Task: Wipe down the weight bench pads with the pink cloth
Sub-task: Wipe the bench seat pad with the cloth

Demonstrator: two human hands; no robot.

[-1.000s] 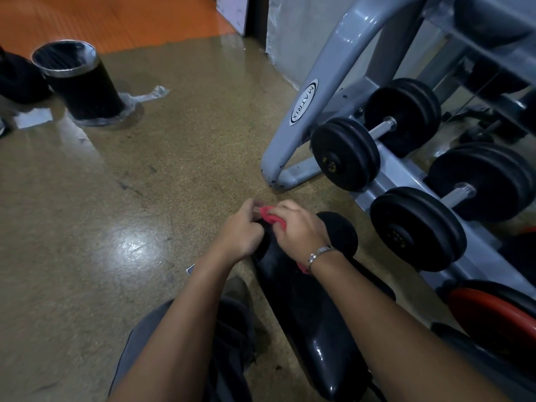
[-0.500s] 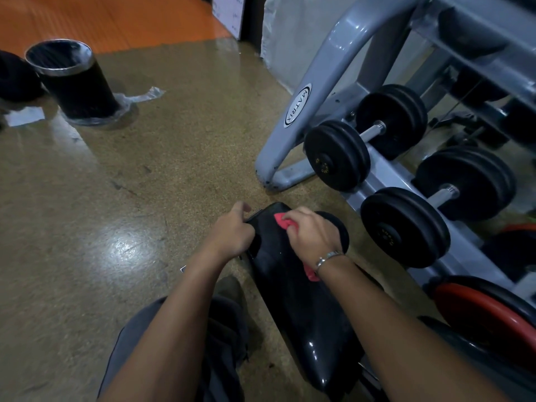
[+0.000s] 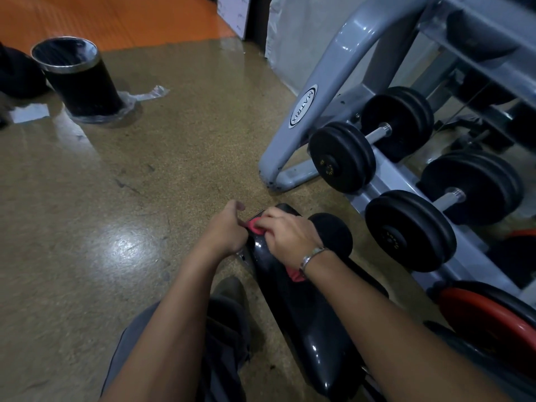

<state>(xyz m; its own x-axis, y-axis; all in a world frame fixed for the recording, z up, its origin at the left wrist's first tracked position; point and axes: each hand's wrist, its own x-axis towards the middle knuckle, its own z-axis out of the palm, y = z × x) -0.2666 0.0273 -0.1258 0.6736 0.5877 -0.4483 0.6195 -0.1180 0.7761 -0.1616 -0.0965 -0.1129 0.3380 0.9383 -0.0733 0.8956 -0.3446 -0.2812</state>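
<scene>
The right hand (image 3: 285,232) is pressing the pink cloth (image 3: 255,224) onto the bench pad (image 3: 304,309) — the left hand (image 3: 224,232) is gripping the pad's edge beside it. Soft, limp cloth — it is probably best bunched under the palm.

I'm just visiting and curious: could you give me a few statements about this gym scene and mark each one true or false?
1. The right hand presses the pink cloth on the black bench pad. True.
2. The left hand holds a spray bottle. False: it grips the pad's edge and holds no bottle.
3. Black dumbbells sit on a grey rack to the right. True.
4. The black bin lies tipped over. False: it stands upright on the floor.
5. The right wrist wears a metal bracelet. True.
</scene>
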